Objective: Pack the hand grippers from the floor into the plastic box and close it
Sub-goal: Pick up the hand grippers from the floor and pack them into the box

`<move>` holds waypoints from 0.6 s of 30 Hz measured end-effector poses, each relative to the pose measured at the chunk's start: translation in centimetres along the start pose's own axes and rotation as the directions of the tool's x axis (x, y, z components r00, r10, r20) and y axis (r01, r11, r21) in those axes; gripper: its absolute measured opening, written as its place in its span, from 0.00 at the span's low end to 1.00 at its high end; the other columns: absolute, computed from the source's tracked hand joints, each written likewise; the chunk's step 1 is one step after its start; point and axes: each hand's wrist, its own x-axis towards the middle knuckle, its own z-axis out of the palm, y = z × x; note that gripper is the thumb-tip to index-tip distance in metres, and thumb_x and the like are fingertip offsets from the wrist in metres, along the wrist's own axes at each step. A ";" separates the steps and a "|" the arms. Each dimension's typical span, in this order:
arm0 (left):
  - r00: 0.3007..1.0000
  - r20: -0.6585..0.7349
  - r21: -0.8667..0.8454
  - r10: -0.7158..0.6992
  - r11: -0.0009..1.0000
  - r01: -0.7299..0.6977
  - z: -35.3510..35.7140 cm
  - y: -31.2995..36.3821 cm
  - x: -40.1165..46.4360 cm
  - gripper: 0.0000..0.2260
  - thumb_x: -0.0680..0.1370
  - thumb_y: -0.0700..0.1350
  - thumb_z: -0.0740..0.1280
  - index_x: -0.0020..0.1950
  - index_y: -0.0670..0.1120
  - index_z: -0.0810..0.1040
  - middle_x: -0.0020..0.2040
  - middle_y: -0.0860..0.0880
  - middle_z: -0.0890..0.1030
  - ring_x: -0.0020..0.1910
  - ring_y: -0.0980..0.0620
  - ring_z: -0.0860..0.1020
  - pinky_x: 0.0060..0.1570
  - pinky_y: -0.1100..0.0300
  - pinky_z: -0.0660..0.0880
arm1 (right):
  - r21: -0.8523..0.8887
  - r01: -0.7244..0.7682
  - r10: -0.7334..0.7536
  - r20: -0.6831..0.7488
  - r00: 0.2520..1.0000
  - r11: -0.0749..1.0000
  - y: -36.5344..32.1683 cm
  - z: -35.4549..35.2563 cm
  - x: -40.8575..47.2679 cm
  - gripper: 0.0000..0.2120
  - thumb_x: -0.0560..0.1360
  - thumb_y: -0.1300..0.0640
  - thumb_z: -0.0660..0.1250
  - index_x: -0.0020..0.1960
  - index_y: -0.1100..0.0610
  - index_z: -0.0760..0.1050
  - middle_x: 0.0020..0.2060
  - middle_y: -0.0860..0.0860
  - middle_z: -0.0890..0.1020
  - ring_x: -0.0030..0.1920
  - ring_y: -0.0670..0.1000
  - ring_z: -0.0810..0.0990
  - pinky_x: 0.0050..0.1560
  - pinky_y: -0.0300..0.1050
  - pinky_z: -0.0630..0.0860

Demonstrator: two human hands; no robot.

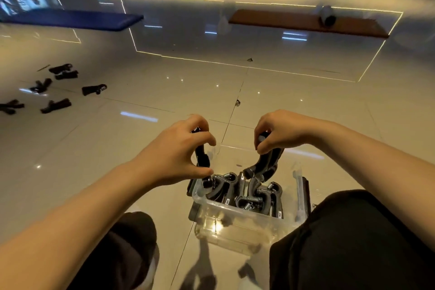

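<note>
left hand: gripping a gripper over the box
right hand: pinching a second gripper above it
box: sitting open, holding several grippers
floor: carrying loose grippers far left

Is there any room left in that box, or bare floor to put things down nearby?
The plastic box is crowded at its far end; its near end looks bare. Open floor lies between it and the scattered hand grippers.

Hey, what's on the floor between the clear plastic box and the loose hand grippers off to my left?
In the head view, only bare glossy tile floor lies between the plastic box and the loose hand grippers; the left hand hovers at the box's edge.
</note>
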 end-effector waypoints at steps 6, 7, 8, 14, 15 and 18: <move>1.000 0.008 -0.056 -0.011 0.998 0.012 -0.1 1.2 1.6 0.24 0.68 0.58 0.72 0.61 0.54 0.74 0.61 0.54 0.68 0.55 0.58 0.66 0.54 0.65 0.68 | 0.035 0.087 -0.087 0.021 0.996 0.996 -1.1 0.0 0.2 0.05 0.71 0.51 0.71 0.45 0.49 0.77 0.46 0.44 0.76 0.47 0.46 0.73 0.42 0.36 0.69; 1.000 -0.003 -0.051 -0.002 0.999 0.002 0.0 1.5 2.3 0.24 0.68 0.58 0.72 0.61 0.54 0.74 0.61 0.54 0.68 0.55 0.58 0.66 0.54 0.64 0.68 | 0.049 0.094 -0.095 0.026 0.995 0.994 -1.2 -0.1 0.1 0.05 0.71 0.50 0.71 0.45 0.49 0.78 0.46 0.44 0.76 0.48 0.46 0.73 0.43 0.37 0.69; 1.000 -0.015 -0.047 0.011 0.999 -0.012 0.2 1.7 2.9 0.23 0.68 0.58 0.72 0.60 0.54 0.74 0.61 0.54 0.68 0.55 0.58 0.66 0.54 0.64 0.68 | 0.063 0.097 -0.099 0.029 0.995 0.993 -1.2 -0.2 0.0 0.04 0.71 0.50 0.71 0.45 0.48 0.78 0.46 0.43 0.76 0.48 0.46 0.73 0.45 0.39 0.70; 1.000 -0.005 -0.112 0.024 0.993 -0.025 2.0 1.0 4.4 0.23 0.67 0.59 0.72 0.59 0.55 0.74 0.55 0.58 0.64 0.54 0.58 0.67 0.52 0.65 0.70 | 0.130 0.031 -0.037 0.044 0.998 0.991 1.1 2.4 1.5 0.04 0.70 0.50 0.71 0.43 0.49 0.79 0.46 0.46 0.79 0.46 0.45 0.74 0.45 0.41 0.71; 1.000 0.007 -0.118 0.025 0.993 -0.024 2.4 0.7 4.9 0.23 0.67 0.59 0.72 0.59 0.55 0.74 0.56 0.58 0.65 0.54 0.58 0.67 0.52 0.65 0.70 | 0.124 0.002 -0.012 0.082 0.997 0.992 1.9 2.6 2.3 0.04 0.70 0.50 0.72 0.43 0.50 0.79 0.45 0.46 0.80 0.45 0.45 0.75 0.45 0.41 0.71; 0.996 0.060 -0.065 0.068 0.996 -0.064 4.3 -0.7 6.6 0.23 0.68 0.58 0.72 0.60 0.54 0.74 0.59 0.55 0.67 0.55 0.57 0.66 0.52 0.65 0.66 | 0.141 -0.095 0.084 0.085 0.993 0.985 4.6 2.4 4.4 0.03 0.69 0.52 0.72 0.42 0.50 0.80 0.42 0.47 0.81 0.42 0.46 0.77 0.44 0.42 0.73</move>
